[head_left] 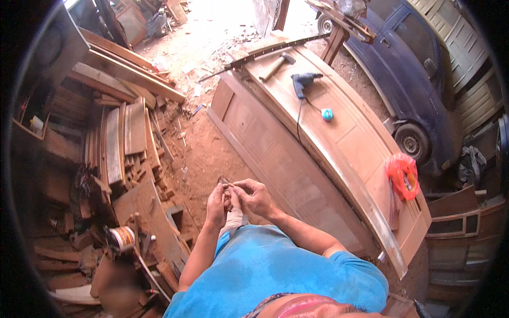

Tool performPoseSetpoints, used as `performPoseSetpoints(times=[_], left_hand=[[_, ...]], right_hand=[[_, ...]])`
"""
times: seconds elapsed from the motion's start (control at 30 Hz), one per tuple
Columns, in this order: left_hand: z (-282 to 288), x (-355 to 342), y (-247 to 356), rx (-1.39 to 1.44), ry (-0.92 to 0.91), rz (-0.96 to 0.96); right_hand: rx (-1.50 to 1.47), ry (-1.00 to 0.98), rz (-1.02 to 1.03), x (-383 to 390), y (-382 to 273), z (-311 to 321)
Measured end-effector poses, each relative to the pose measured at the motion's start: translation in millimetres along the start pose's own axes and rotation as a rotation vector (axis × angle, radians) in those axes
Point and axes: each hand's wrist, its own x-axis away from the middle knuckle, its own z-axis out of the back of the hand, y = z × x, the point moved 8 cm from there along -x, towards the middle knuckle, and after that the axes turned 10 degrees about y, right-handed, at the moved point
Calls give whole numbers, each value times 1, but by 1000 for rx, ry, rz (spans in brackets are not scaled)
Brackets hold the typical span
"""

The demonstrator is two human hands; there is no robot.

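My left hand point(215, 208) and my right hand point(256, 196) meet in front of my body, fingers closed and fingertips nearly touching. Whatever they pinch between them is too small to make out. Just to their right lies a panelled wooden door point(275, 143), partly under or beside a second, lighter door point(350, 132). On the lighter door rest a hammer point(274, 67), a dark blue power drill point(304, 85) with its cord, a turquoise tape measure point(327, 114) and an orange-red plastic bag point(397, 168). A long metal straightedge point(366, 212) runs along its near side.
Stacked boards and offcuts point(124, 130) crowd the left side, with a white bucket point(123, 238) nearer me. Dusty ground point(185, 153) lies between the boards and doors. A dark blue van point(408, 63) stands at the far right. A dark bar point(265, 51) crosses the doors' far end.
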Motion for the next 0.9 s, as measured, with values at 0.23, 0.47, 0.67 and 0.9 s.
performPoseSetpoints(times=[0.23, 0.47, 0.67, 0.9], left_hand=[[22, -170, 81, 182, -10, 218], [73, -266, 243, 146, 154, 122], [147, -333, 301, 286, 200, 48], [197, -417, 359, 443, 304, 23]], right_hand=[[-5, 123, -206, -207, 80, -36], [13, 615, -339, -412, 162, 66], [523, 1042, -339, -522, 183, 197], [841, 1073, -418, -636, 185, 179]])
